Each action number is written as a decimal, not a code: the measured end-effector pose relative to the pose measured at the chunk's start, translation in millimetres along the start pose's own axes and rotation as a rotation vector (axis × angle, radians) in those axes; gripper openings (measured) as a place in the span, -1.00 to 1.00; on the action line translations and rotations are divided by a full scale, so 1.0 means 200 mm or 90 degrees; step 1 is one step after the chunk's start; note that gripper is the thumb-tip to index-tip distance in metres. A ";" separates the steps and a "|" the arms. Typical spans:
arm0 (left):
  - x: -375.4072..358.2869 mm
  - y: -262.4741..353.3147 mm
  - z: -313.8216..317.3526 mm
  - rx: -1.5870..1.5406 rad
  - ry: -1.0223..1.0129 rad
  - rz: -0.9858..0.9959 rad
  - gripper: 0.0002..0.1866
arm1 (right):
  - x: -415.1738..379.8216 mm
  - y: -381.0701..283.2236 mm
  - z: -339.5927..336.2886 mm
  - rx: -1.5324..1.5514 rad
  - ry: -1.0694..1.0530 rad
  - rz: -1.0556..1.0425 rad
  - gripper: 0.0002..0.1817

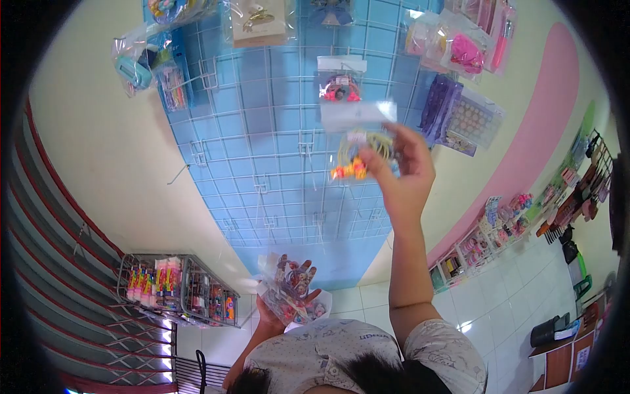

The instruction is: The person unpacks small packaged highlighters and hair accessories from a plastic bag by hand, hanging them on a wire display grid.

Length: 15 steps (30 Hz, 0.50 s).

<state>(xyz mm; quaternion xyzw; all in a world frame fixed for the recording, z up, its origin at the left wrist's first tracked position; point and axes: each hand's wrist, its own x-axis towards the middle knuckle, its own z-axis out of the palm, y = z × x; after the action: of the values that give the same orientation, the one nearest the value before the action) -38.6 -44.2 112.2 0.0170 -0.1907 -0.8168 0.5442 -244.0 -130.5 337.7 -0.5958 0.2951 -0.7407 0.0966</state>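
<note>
the right hand (pixel 400 174) is raised to the blue wire grid (pixel 262 131), fingers pinching a clear packet of hair ties (pixel 357 148) near its right edge. lower, the left hand (pixel 289 302) cradles a stack of packets (pixel 295 289), fingers curled underneath.

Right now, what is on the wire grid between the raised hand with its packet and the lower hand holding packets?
In the head view, between the right hand and the left hand, the blue wire grid carries only empty hooks.
</note>
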 end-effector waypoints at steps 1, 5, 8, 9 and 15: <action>0.00 0.00 0.01 -0.003 0.007 -0.003 -0.16 | 0.06 -0.01 0.01 0.018 0.014 -0.017 -0.50; 0.00 -0.02 0.02 0.036 -0.011 0.006 -0.18 | 0.21 -0.01 0.08 0.059 0.059 -0.034 -0.51; -0.01 -0.01 0.03 -0.003 0.048 -0.012 -0.18 | 0.24 0.00 0.09 0.073 0.059 -0.023 -0.51; -0.01 0.00 0.03 -0.007 0.042 -0.009 -0.18 | 0.24 0.00 0.10 0.078 0.054 -0.015 -0.51; -0.03 0.02 0.01 -0.015 0.026 0.011 -0.19 | 0.22 0.06 0.10 0.071 0.055 0.029 -0.51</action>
<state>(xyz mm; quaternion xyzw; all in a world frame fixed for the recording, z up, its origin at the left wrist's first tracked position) -34.1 -39.9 115.2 0.0256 -0.1703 -0.8135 0.5554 -240.5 -167.6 370.7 -0.5499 0.2706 -0.7788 0.1336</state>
